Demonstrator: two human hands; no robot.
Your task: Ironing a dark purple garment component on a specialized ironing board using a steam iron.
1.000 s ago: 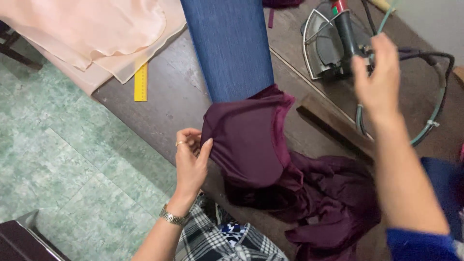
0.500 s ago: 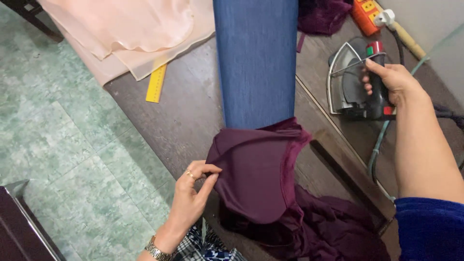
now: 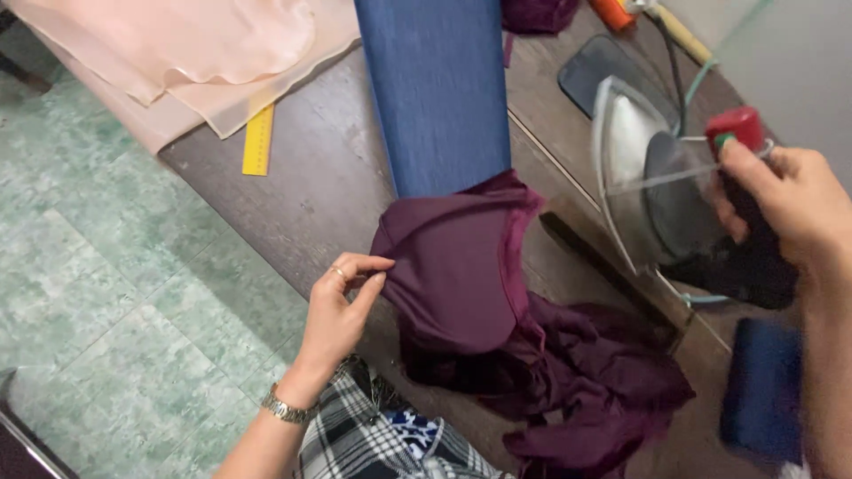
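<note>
Fabric (image 3: 470, 266) — purple, soft and limp — lies draped over the blue board's (image 3: 435, 89) end on the worktop (image 3: 311, 186). Left hand (image 3: 342, 306) pinches its folded edge, the best hold. Right hand (image 3: 785, 208) grips the iron (image 3: 661, 191) by its handle — heavy, rigid, likely hot.

The right hand (image 3: 785, 208) and iron (image 3: 657, 191) are motion-blurred; the hand covers the handle.

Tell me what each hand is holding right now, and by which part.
Left hand pinches the maroon fabric at its left edge. Right hand has its grip on the handle of the iron, lifted off the table.
</note>
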